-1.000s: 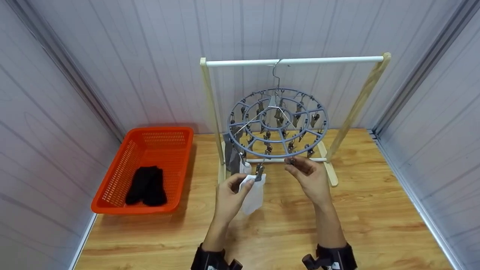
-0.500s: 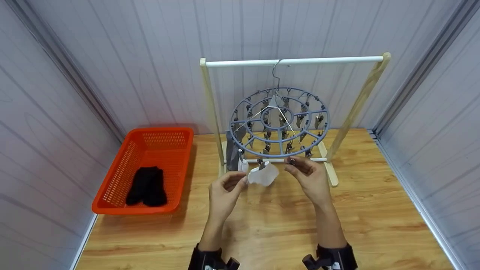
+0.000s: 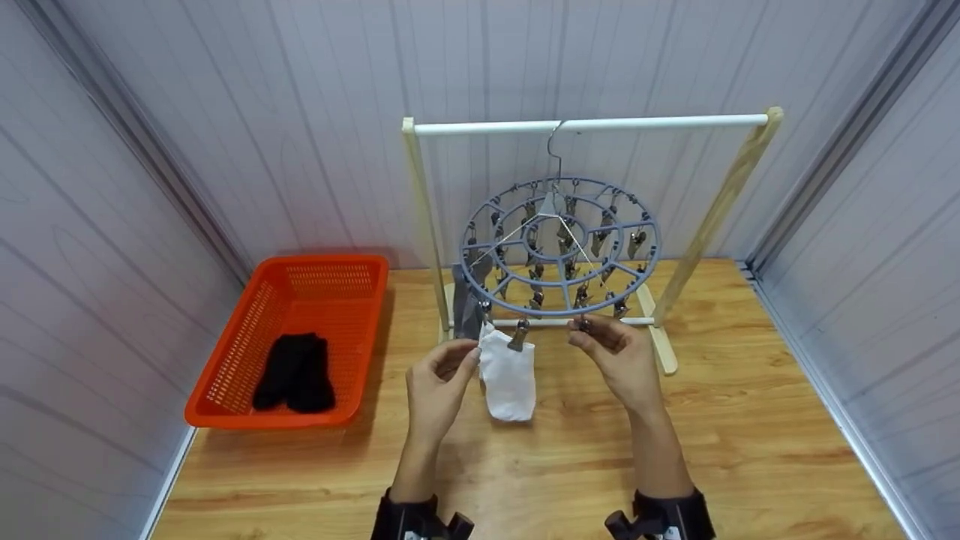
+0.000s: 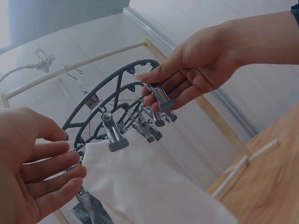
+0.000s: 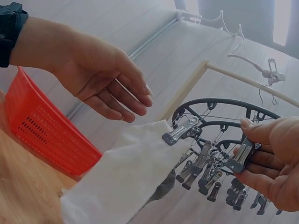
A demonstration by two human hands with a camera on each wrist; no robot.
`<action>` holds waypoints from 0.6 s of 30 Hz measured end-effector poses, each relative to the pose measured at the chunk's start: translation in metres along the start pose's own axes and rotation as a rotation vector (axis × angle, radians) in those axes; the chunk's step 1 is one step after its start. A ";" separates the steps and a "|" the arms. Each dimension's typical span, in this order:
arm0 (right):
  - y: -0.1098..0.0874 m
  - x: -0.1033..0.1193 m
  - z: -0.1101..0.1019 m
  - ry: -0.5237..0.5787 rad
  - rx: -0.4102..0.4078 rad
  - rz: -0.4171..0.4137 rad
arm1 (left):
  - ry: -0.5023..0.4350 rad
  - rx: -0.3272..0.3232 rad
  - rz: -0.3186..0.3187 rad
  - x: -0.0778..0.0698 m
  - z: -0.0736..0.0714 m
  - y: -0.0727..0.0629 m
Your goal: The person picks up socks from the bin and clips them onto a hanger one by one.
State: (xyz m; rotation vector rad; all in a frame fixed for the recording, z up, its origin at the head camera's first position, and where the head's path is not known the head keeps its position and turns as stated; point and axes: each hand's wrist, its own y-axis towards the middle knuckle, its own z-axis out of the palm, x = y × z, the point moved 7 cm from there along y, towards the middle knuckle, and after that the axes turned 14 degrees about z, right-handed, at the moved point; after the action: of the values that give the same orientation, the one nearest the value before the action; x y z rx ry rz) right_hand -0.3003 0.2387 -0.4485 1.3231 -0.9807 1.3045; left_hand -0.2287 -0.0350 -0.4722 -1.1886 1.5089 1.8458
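White sock [image 3: 508,382]: just let go, hanging by its clip [image 3: 518,336], so seemingly secure; nothing in loose-fingered left hand [image 3: 437,386] at 9 o'clock; another clip [image 5: 241,155] pinched in right hand [image 3: 622,360].

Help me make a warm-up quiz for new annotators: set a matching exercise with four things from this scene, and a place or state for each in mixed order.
Things:
1. black cloth
2. round hanger
3. white cloth
4. right hand

Places and states:
A. hangs clamped in a metal clip
B. pinches a second clip
C. lies in the orange basket
D. is hooked over the top white bar

Pairs: 1-C, 2-D, 3-A, 4-B
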 end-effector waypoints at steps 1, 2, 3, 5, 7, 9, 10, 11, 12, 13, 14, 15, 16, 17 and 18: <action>0.000 0.000 0.000 0.005 0.004 -0.003 | 0.000 -0.009 0.000 -0.001 -0.001 0.000; 0.000 0.001 -0.001 0.007 0.007 -0.004 | 0.000 -0.017 -0.002 -0.001 -0.003 0.001; 0.000 0.001 -0.001 0.010 0.010 -0.005 | -0.001 -0.026 -0.003 -0.002 -0.004 0.001; 0.001 0.001 0.000 0.014 0.017 -0.008 | -0.004 -0.043 -0.007 -0.001 -0.008 0.002; 0.001 0.001 -0.001 0.011 0.016 -0.007 | -0.007 -0.056 -0.011 -0.001 -0.011 0.003; 0.001 0.001 -0.001 0.010 0.012 -0.003 | 0.000 -0.065 -0.013 0.000 -0.015 0.004; 0.001 0.001 -0.001 0.013 0.011 -0.002 | 0.002 -0.067 -0.011 -0.001 -0.017 0.005; 0.000 0.001 -0.001 0.012 0.008 0.001 | 0.008 -0.070 -0.008 -0.001 -0.019 0.006; 0.000 0.002 -0.002 0.011 0.006 0.002 | 0.012 -0.071 -0.005 -0.001 -0.021 0.007; 0.000 0.002 -0.002 0.014 0.007 0.003 | 0.018 -0.072 -0.001 -0.002 -0.023 0.008; -0.001 0.002 -0.002 0.018 0.009 0.008 | 0.028 -0.075 0.002 -0.003 -0.026 0.009; -0.001 0.002 -0.002 0.023 0.010 0.013 | 0.034 -0.079 0.008 -0.003 -0.029 0.009; -0.001 0.001 -0.002 0.027 0.010 0.019 | 0.040 -0.084 0.013 -0.004 -0.032 0.010; -0.001 0.001 -0.002 0.030 0.011 0.025 | 0.046 -0.092 0.012 -0.004 -0.035 0.011; -0.001 0.001 -0.001 0.035 0.012 0.030 | 0.050 -0.099 0.013 -0.005 -0.039 0.012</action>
State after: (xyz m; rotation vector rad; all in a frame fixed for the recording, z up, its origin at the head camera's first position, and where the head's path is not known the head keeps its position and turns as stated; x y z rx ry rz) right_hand -0.2992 0.2404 -0.4479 1.2951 -0.9733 1.3541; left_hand -0.2233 -0.0746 -0.4626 -1.2820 1.4700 1.9331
